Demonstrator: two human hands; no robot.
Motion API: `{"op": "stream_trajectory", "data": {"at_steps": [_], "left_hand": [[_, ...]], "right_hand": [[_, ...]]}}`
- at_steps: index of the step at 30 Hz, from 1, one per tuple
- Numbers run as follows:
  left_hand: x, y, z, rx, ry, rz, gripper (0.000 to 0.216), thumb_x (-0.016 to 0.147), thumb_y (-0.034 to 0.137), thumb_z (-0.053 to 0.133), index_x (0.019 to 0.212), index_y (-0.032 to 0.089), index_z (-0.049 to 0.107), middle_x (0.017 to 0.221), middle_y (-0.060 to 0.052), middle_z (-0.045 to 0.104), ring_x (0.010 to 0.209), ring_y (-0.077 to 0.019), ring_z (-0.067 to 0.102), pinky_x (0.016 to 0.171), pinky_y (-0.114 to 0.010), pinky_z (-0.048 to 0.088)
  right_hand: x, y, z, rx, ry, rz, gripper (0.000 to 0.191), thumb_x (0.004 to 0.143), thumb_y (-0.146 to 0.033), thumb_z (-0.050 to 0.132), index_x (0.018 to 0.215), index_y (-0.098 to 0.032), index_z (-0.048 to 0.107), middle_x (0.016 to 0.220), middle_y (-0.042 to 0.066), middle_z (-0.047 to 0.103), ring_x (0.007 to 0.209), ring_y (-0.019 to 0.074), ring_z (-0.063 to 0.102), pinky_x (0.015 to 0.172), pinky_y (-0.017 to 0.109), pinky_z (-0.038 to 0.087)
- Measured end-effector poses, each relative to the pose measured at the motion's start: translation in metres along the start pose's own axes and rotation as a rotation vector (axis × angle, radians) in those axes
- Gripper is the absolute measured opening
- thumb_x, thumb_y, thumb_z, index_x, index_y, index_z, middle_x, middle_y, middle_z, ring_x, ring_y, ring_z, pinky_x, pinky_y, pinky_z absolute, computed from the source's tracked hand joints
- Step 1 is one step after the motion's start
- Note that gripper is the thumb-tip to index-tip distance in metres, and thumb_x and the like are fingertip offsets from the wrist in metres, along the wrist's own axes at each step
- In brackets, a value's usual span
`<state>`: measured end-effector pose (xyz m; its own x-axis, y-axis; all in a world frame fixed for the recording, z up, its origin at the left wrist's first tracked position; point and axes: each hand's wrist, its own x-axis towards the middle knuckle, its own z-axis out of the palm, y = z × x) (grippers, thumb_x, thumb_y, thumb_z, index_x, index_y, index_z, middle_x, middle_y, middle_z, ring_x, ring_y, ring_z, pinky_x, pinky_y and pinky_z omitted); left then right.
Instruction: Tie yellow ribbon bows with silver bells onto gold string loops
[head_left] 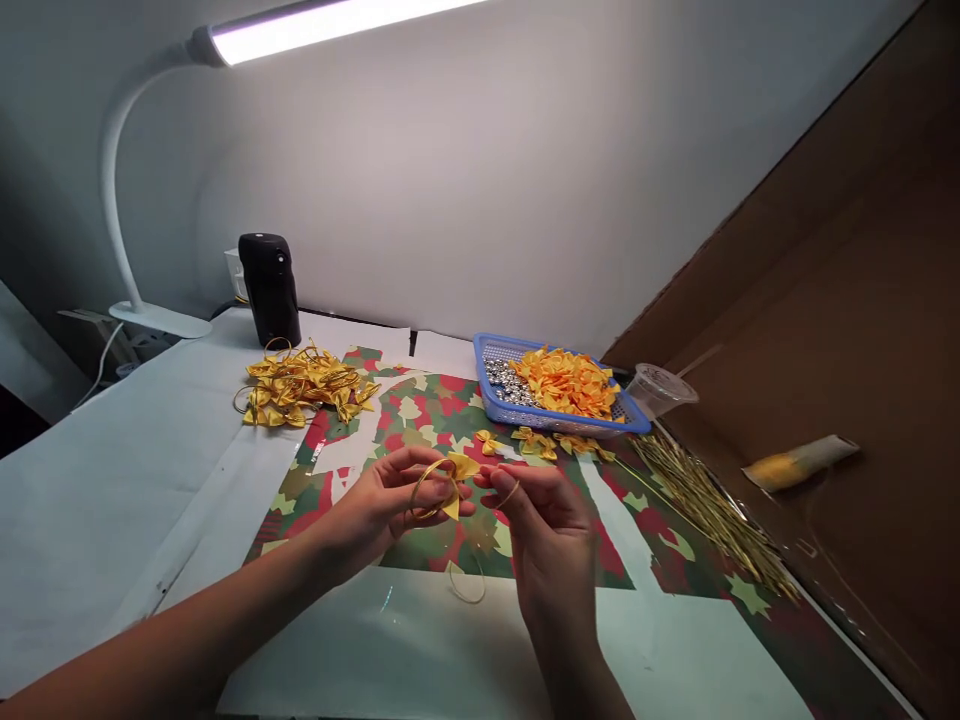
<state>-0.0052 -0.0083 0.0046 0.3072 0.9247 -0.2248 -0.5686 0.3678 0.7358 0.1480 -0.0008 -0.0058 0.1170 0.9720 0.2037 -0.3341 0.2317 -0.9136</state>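
Note:
Close to the middle of the view, my left hand (394, 500) is closed on a yellow ribbon bow (463, 467) with a looped gold cord (417, 488). The bow's tails stick out past the fingertips. Just to its right, my right hand (553, 545) has thumb and forefinger pinched on thin gold cord (513, 492). Its fingertips are almost against the bow, and they hide the cord's end. Beneath the hands a fine loop of cord (469, 598) trails over the table. Beyond them lie several loose yellow bows (534, 443).
A blue basket (491, 408) holds orange-yellow bows (566, 382) and silver beads (510, 383). At right are gold cords (709, 505), a plastic cup (660, 390) and a cardboard wall (825, 350). Corded bows (307, 385), a black bottle (270, 290) and a lamp (161, 318) stand left.

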Motion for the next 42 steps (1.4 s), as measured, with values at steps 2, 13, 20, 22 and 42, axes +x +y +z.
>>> {"op": "stream_trajectory", "data": {"at_steps": [2, 13, 20, 22, 42], "left_hand": [[0.0006, 0.0003, 0.0008, 0.004, 0.030, -0.005, 0.030, 0.051, 0.022, 0.088, 0.071, 0.018, 0.066, 0.064, 0.003, 0.070, 0.070, -0.0128, 0.068, 0.063, -0.019, 0.044], [0.0018, -0.0019, 0.0000, 0.035, 0.065, -0.016, 0.029, 0.052, 0.023, 0.087, 0.074, 0.020, 0.068, 0.070, 0.002, 0.071, 0.071, -0.0128, 0.065, 0.070, -0.023, 0.046], [0.0006, 0.0003, 0.0032, 0.041, 0.077, -0.014, 0.029, 0.051, 0.021, 0.086, 0.074, 0.020, 0.068, 0.069, 0.003, 0.070, 0.071, -0.0118, 0.064, 0.067, -0.020, 0.045], [0.0001, 0.0009, 0.0045, 0.045, 0.081, -0.017, 0.030, 0.050, 0.021, 0.087, 0.073, 0.020, 0.068, 0.068, 0.002, 0.070, 0.070, -0.0117, 0.064, 0.066, -0.020, 0.045], [0.0004, 0.0007, 0.0035, 0.090, 0.087, -0.024, 0.025, 0.055, 0.020, 0.084, 0.074, 0.020, 0.068, 0.070, 0.001, 0.070, 0.073, -0.0142, 0.065, 0.071, -0.024, 0.046]], "right_hand": [[-0.0018, 0.0003, -0.0014, -0.002, -0.012, 0.013, 0.015, 0.063, -0.031, 0.080, 0.068, -0.020, 0.071, 0.064, 0.001, 0.070, 0.059, 0.0132, 0.065, 0.057, 0.024, 0.055], [-0.0033, 0.0003, -0.0006, 0.068, -0.030, 0.053, 0.014, 0.064, -0.031, 0.080, 0.068, -0.021, 0.071, 0.067, 0.001, 0.072, 0.060, 0.0137, 0.067, 0.059, 0.025, 0.058], [-0.0036, 0.0007, -0.0018, 0.090, -0.050, 0.054, 0.010, 0.068, -0.028, 0.078, 0.070, -0.022, 0.071, 0.068, -0.001, 0.072, 0.063, 0.0132, 0.068, 0.060, 0.023, 0.058], [-0.0034, 0.0005, -0.0018, 0.090, -0.048, 0.053, 0.011, 0.068, -0.028, 0.078, 0.070, -0.021, 0.071, 0.068, -0.001, 0.072, 0.064, 0.0136, 0.068, 0.060, 0.023, 0.058], [-0.0038, 0.0021, -0.0012, 0.037, -0.047, 0.016, 0.011, 0.069, -0.027, 0.077, 0.072, -0.019, 0.070, 0.067, 0.000, 0.071, 0.062, 0.0166, 0.069, 0.063, 0.030, 0.059]]}}
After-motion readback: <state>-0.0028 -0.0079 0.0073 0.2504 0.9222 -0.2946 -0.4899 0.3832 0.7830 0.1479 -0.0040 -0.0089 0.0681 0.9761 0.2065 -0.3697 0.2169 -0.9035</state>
